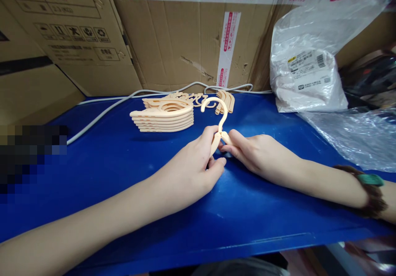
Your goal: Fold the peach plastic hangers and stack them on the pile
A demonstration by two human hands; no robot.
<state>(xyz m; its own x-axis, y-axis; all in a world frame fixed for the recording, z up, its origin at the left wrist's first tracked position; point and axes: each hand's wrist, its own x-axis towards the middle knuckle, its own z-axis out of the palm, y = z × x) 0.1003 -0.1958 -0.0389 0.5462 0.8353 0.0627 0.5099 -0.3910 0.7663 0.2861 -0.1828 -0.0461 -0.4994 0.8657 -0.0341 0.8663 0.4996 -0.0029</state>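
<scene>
A cream plastic clothes hanger (223, 117) is held upright above the blue table, its hook pointing up and curving left. My left hand (201, 160) is closed around the hanger's left arm, just below the hook. On the other side, my right hand (250, 148) pinches the short right arm close to the joint. Much of the hanger's lower part is hidden by my fingers. Behind my left hand lies a neat stack of matching cream hanger pieces (163, 119). Loose hooks (198, 97) and a small bunch of curved arm pieces (227, 100) rest farther back.
Cardboard boxes (173, 41) wall off the back and left of the blue table (123, 214). A white cable (102, 119) runs along the rear. At right stand a labelled plastic bag (306, 69) and clear plastic film (349, 135). A dark, pixelated area covers the left edge.
</scene>
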